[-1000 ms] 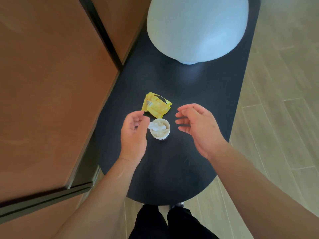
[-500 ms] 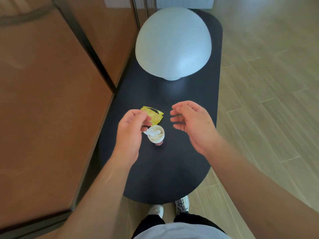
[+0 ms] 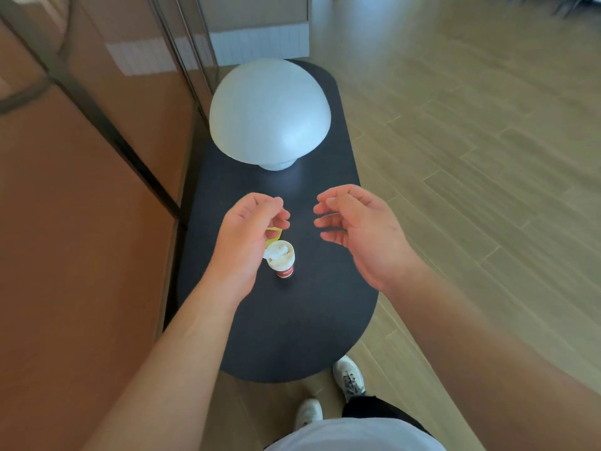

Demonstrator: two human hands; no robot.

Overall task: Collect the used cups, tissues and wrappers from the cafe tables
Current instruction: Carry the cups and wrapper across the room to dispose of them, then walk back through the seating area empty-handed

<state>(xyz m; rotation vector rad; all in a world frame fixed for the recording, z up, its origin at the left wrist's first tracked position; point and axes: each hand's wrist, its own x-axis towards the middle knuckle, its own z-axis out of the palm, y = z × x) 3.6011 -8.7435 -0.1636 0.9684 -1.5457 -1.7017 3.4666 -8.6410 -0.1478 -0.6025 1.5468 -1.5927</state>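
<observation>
A small paper cup (image 3: 282, 262) with a red base stands on the black oval table (image 3: 292, 327), with a crumpled white tissue (image 3: 276, 252) stuffed in its top. Just behind the cup lies a yellow wrapper (image 3: 273, 235), mostly hidden under my left hand (image 3: 248, 237). That hand's fingers curl down round the wrapper, and its palm edge touches the tissue. My right hand (image 3: 356, 231) hovers to the right of the cup, fingers loosely curled, holding nothing.
A white dome lamp (image 3: 270, 113) stands on the far half of the table. A brown glass partition with dark frames (image 3: 107, 125) runs along the left. Wooden floor (image 3: 487, 174) spreads to the right, and my shoes (image 3: 348, 375) stand by the near table end.
My left hand has moved from the tissue in the cup up onto the yellow wrapper and curled over it. The camera has tilted up and back; my right hand stays beside the cup.
</observation>
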